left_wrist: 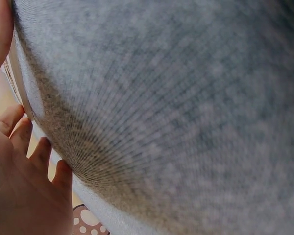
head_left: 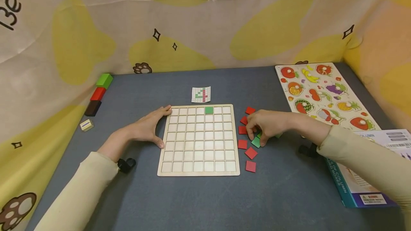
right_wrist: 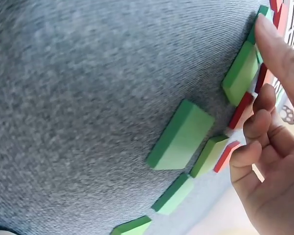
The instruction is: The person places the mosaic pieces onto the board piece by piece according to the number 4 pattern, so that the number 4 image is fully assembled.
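My left hand (head_left: 144,126) rests against the left side of a white gridded wooden board (head_left: 198,172), fingers at its upper corner and thumb lower on the edge. A single green tile (head_left: 209,110) sits in the board's top row. To the right of the board, my right hand (head_left: 271,126) reaches down among loose tiles, pinching a green tile (head_left: 255,142) at the table between thumb and index finger. Other green tiles (right_wrist: 181,137) lie beside this hand, in the right wrist view. Several red tiles (head_left: 242,144) line the board's right side.
Behind the board lies a small pattern card (head_left: 201,95) with green and red squares. A fruit puzzle board (head_left: 316,92) and a box (head_left: 350,188) occupy the right. Far left stand a green block (head_left: 104,80), a red block (head_left: 97,93), a black block (head_left: 93,108) and a small whitish block (head_left: 86,125).
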`<state>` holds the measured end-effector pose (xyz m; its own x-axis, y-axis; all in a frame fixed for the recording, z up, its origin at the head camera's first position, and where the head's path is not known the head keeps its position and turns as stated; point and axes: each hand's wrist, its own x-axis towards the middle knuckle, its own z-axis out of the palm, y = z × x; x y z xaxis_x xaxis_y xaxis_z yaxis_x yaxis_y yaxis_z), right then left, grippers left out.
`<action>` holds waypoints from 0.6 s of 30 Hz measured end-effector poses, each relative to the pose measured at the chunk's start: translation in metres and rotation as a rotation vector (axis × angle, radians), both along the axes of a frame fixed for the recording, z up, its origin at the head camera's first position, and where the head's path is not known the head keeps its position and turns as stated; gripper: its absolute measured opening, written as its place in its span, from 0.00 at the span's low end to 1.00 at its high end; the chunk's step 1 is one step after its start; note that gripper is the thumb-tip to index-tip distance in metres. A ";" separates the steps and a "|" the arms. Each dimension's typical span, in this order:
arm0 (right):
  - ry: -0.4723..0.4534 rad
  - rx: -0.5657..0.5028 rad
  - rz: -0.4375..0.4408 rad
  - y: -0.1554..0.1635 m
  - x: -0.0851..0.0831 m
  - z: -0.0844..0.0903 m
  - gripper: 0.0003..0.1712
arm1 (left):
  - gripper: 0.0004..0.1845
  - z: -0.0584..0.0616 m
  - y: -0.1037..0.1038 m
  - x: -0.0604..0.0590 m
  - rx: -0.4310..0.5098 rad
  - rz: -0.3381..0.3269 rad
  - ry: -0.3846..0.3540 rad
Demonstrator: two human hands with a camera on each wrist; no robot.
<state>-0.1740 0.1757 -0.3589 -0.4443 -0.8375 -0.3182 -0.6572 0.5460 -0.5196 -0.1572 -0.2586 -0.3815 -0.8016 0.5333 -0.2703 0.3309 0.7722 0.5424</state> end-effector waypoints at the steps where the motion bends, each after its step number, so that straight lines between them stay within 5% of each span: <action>1: 0.010 0.006 0.003 -0.001 0.001 0.000 0.17 | 0.69 0.000 0.000 0.000 0.000 0.000 0.000; 10: -0.086 0.010 -0.049 -0.019 -0.010 0.017 0.13 | 0.69 0.000 -0.001 0.001 -0.008 0.007 0.003; 18: -0.074 -0.301 -0.246 -0.073 -0.032 0.024 0.06 | 0.69 0.000 0.000 0.000 -0.005 0.000 0.002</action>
